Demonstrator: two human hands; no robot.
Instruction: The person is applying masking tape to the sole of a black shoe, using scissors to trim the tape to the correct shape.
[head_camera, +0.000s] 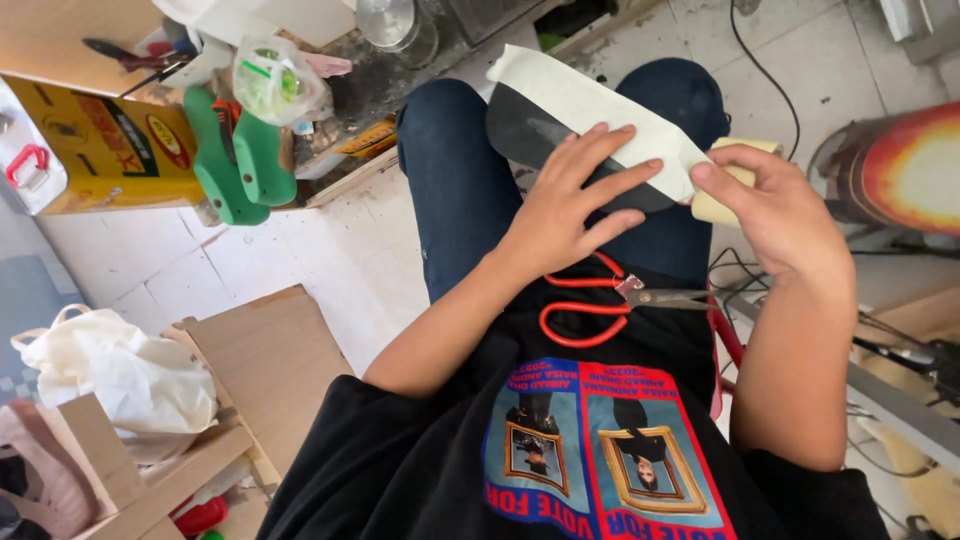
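Note:
I sit with a dark flat sheet (520, 128) lying across my knees. A wide strip of pale masking tape (585, 105) runs over it. My left hand (570, 205) lies flat on the tape with its fingers spread. My right hand (775, 210) grips the roll of masking tape (712, 205) at the strip's right end. Red-handled scissors (600, 300) rest on my lap below my left hand, blades pointing right.
A yellow box (115, 150), green plastic handles (240, 155) and a plastic bag (278, 80) lie on the tiled floor at upper left. Cardboard (270, 355) and a white bag (120, 375) sit lower left. A round metal object (900, 165) and cables stand at right.

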